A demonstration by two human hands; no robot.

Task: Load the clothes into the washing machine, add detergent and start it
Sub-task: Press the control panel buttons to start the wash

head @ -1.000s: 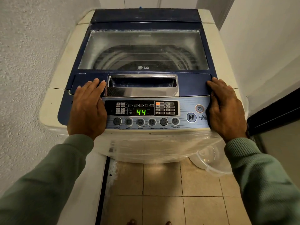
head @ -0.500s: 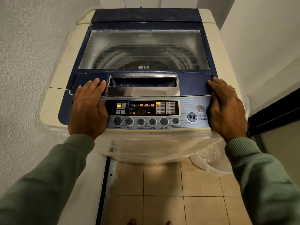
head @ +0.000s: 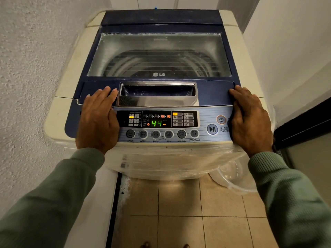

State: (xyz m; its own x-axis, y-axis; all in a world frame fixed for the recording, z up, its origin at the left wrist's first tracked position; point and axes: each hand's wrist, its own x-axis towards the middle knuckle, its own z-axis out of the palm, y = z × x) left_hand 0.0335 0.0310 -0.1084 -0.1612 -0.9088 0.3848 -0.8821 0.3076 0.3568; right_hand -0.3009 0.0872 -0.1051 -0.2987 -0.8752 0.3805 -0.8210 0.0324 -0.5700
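Both hands lie flat, fingers straight, gripping nothing: left hand (head: 97,120) on the control panel's (head: 206,111) left end beside the chrome handle (head: 157,94), right hand (head: 250,120) on its right end just beside the power button (head: 221,119) & start/pause button (head: 212,129), so a slip there could prob. pause or kill the washing machine (head: 71,72), whose display (head: 156,123) reads 44. Shut lid (head: 159,43): cloudy glass in a glossy navy frame over a ribbed drum (head: 125,61); clothes can't be made out thru it. Cream body, crinkly clear film (head: 170,163) on front.

My left sleeve (head: 44,203) and right sleeve (head: 297,203) are muted green knit with ribbed cuffs (head: 89,156) at the wrists; my left hand (head: 97,120) and right hand (head: 250,120) are bare.
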